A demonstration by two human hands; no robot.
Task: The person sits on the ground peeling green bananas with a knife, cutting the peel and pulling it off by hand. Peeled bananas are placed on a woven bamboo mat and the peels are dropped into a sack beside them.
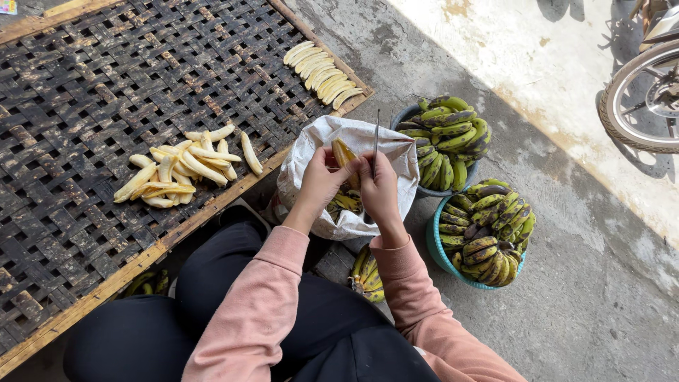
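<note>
Over one white sack (311, 152) | I see my left hand (320, 180) gripping one banana (344, 155) | right hand (378, 185) clenched on one knife (375, 134) | two basins (433, 244) of bananas beside.

I see 2 round tubs of green bananas (488, 233), a woven bamboo drying tray (85, 92) w/ pale peeled bananas (180, 170), plus motorbike wheel (640, 106) top right.

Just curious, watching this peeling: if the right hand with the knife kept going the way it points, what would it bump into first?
Probably the far rim of the white sack, just beyond the right hand and knife; depth is hard to judge.
</note>
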